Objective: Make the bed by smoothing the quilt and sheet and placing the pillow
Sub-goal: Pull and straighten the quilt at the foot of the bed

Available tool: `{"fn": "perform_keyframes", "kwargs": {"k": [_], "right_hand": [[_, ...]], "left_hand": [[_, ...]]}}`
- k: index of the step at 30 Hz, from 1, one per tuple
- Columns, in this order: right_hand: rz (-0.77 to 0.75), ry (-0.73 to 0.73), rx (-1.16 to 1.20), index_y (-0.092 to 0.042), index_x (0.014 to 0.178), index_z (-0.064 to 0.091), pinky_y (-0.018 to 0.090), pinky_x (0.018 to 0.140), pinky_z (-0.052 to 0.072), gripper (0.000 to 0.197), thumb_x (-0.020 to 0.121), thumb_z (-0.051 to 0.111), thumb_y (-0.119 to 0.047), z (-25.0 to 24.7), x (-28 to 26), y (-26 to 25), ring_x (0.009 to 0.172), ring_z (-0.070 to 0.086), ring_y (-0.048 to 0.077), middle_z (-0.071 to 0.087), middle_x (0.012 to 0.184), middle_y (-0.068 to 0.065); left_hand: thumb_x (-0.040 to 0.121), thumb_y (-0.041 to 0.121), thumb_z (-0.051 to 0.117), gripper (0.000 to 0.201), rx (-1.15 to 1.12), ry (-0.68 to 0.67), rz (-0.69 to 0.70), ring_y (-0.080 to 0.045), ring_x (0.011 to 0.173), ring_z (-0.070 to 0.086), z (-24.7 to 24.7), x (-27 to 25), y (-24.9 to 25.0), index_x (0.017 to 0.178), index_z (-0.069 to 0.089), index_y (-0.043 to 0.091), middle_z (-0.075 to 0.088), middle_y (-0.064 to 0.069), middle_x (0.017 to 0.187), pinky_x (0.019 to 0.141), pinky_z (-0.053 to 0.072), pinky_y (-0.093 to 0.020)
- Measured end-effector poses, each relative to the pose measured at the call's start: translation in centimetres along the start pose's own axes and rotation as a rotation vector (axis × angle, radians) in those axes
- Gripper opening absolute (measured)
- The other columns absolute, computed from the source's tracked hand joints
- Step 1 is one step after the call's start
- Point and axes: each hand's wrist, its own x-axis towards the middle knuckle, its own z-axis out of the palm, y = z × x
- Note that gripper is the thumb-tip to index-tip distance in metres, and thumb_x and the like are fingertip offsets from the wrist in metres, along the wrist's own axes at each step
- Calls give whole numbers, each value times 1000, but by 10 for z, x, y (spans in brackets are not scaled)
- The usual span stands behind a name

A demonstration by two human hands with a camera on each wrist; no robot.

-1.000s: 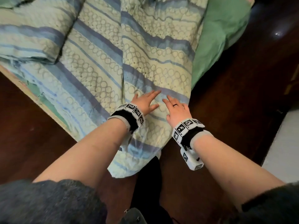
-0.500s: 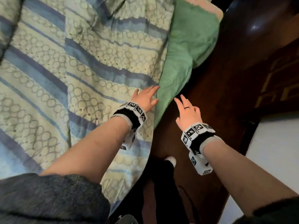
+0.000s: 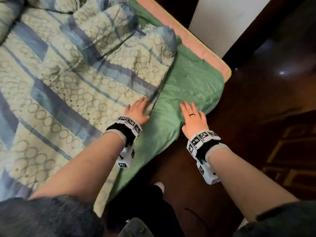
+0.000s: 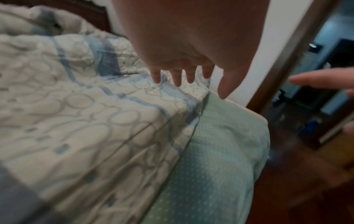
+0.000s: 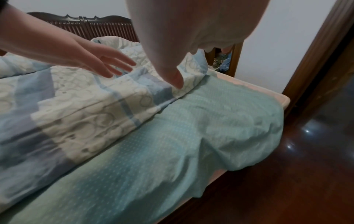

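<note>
The quilt (image 3: 68, 82), cream with blue stripes and ring patterns, covers the bed's left part and lies bunched at the far end. Its right edge ends on the green dotted sheet (image 3: 188, 79), which is wrinkled and hangs over the bed's corner. My left hand (image 3: 138, 110) is at the quilt's edge with its fingers straight; in the right wrist view this left hand (image 5: 99, 60) is just above the quilt (image 5: 86, 113). My right hand (image 3: 193, 117), wearing a ring, is spread flat over the sheet near its hanging edge. No pillow is in view.
The pink mattress edge (image 3: 196, 43) runs along the far side to the corner. A white wall (image 3: 222, 23) stands beyond it. Dark glossy wooden floor (image 3: 256, 108) lies to the right. A dark wooden headboard (image 5: 95, 25) and a door frame (image 5: 316, 53) are visible.
Both hands have travelled along the bed's side to its corner. The right hand went from the quilt, past the floor, to over the green sheet; the left stays at the quilt's edge.
</note>
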Motion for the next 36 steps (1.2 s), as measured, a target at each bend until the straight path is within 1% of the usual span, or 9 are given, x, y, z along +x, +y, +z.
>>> {"fn": "perform_keyframes", "kwargs": {"k": [8,14,18,20,23,27,32,34,36], "right_hand": [[-249,-20,-51,-24,151,-7,38,120,7,85,90,50,-7,-34,95,-31,149,-6,18,-11,160,-5],[-371,-77,-148,-23,150,-10,36,120,2,88,90,52,-8,-28,167,-45,148,-10,18,-14,160,-5],[-424,-110,-248,-23,150,-10,36,120,-1,83,93,46,-4,-12,213,-47,148,-12,19,-15,160,-4],[-447,-165,-266,-22,151,-10,36,120,-2,80,93,42,-2,-6,225,-52,148,-12,19,-15,160,-4],[-498,-219,-292,-21,150,-13,37,120,-2,81,93,41,-1,2,227,-63,148,-12,19,-17,159,-3],[-508,-208,-249,-23,150,-11,37,120,-3,89,90,53,-9,-5,230,-69,148,-11,20,-16,159,-4],[-551,-103,-257,-25,151,1,37,120,-5,76,94,48,-9,-32,242,-64,148,-11,21,-9,161,-4],[-585,-94,-252,-22,149,19,36,120,-4,68,91,51,-6,-43,244,-58,149,-3,21,8,161,0],[-640,-99,-224,-19,137,41,34,120,7,56,85,59,-10,-57,240,-51,145,22,22,41,147,8]], "left_hand": [[88,24,59,80,-27,2,-179,-20,149,8,-23,44,-13,151,10,26,3,-1,161,119,8,-49],[83,17,66,100,1,-130,-414,-37,146,-12,3,93,-33,148,-7,39,-17,-7,159,113,2,-66],[80,40,67,109,-17,-177,-485,-39,146,-11,18,118,-32,145,-20,39,-19,-11,158,110,7,-69],[80,37,67,110,14,-199,-511,-39,146,-9,23,126,-29,145,-21,38,-18,-11,159,110,8,-69],[84,22,61,96,-33,-200,-500,-37,147,4,17,128,-34,148,-8,38,-3,-9,161,113,18,-63],[79,12,56,75,-168,-126,-359,-31,130,47,-20,120,-44,147,28,28,49,-14,141,103,43,-37],[81,15,57,43,-190,-5,-362,-29,112,62,-52,109,-32,124,62,22,68,-13,115,91,49,-31],[82,16,59,34,-236,-23,-387,-29,108,63,-61,103,-26,115,67,16,70,-16,109,87,49,-31],[80,16,61,29,-292,-79,-395,-29,104,65,-68,96,-18,108,69,9,70,-19,104,83,49,-31]]}}
